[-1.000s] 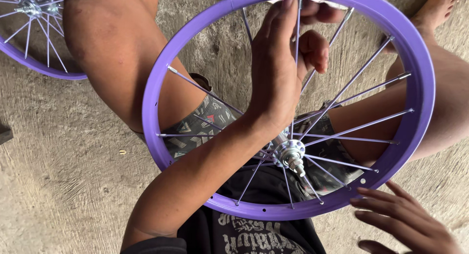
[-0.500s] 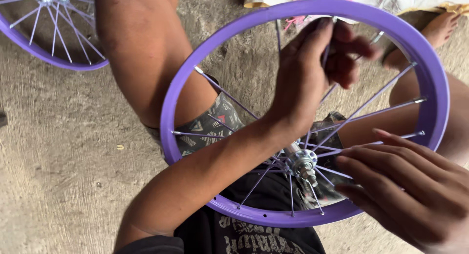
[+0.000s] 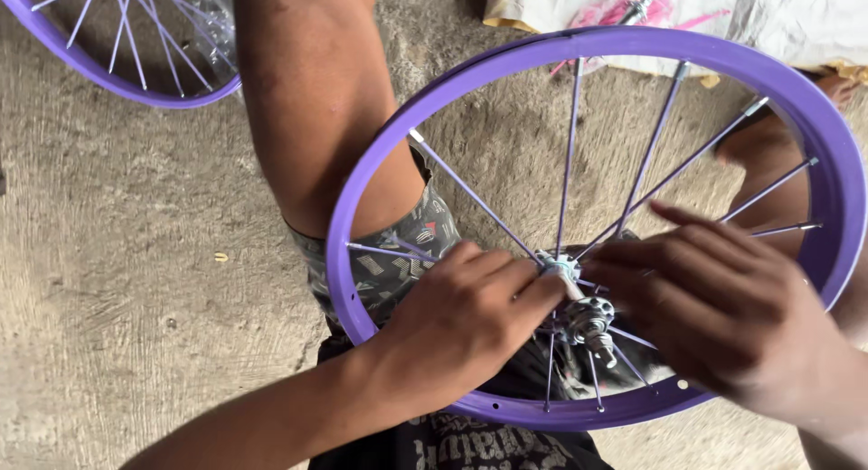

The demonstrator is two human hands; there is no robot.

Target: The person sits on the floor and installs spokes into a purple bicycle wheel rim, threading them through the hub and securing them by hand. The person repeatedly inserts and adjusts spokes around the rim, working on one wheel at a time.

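At the hub [image 3: 579, 312], both my hands now meet: my left hand [image 3: 461, 330] has come down from the far rim, where it was half a second ago, and my right hand [image 3: 723, 312] has moved in from the near side. Work has shifted, I judge, from rim end to hub end of a spoke. Left fingertips are pinched together on something thin beside the hub; right fingers are spread apart, empty. Purple wheel [image 3: 362, 199] rests over my lap, spokes fanning from the hub, several holes unfilled. Beyond it, upper left of the hub, a second purple wheel [image 3: 99, 68] lies on the concrete floor [image 3: 136, 280].
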